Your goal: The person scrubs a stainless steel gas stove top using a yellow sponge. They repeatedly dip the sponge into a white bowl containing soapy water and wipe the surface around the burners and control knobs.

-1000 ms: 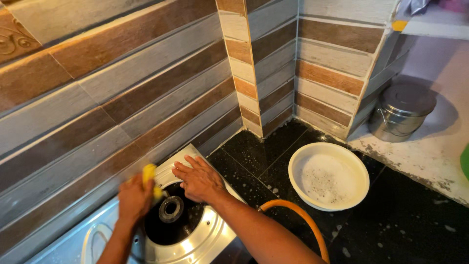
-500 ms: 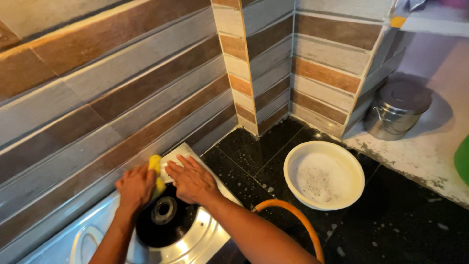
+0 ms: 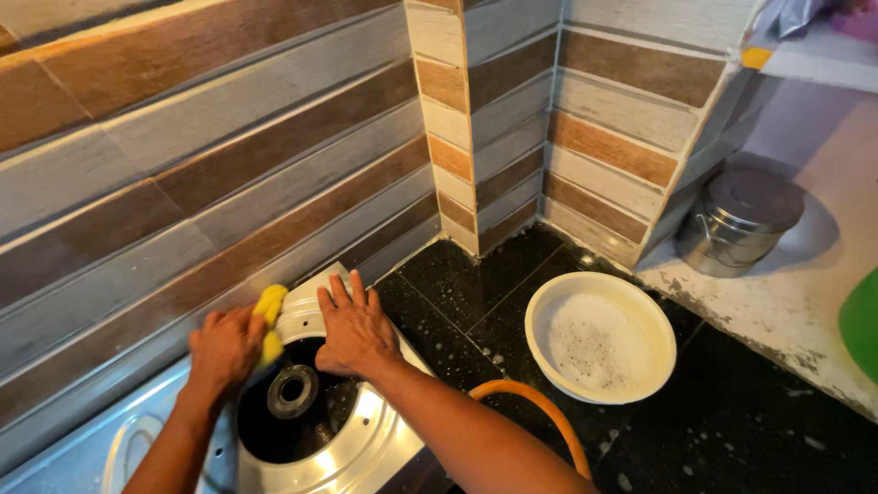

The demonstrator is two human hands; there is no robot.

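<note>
A steel gas stove (image 3: 361,444) sits at the lower left against the tiled wall, with its black burner well (image 3: 293,393) exposed. My left hand (image 3: 224,348) grips a yellow sponge (image 3: 271,316) and presses it on the stove's rear left rim. My right hand (image 3: 354,327) lies flat, fingers spread, on the stove's back corner beside the burner. An orange gas hose (image 3: 540,412) curves out from under my right forearm.
A white bowl (image 3: 604,337) of soapy water stands on the black counter (image 3: 732,430) to the right. A lidded steel pot (image 3: 741,224) sits on a pale ledge at the far right. A green object (image 3: 861,322) shows at the right edge. Striped tiles (image 3: 274,155) back the stove.
Both hands have shifted a little toward the stove's back corner, the sponge moving up along the rim. The view has tilted slightly; the bowl and pot stayed put.
</note>
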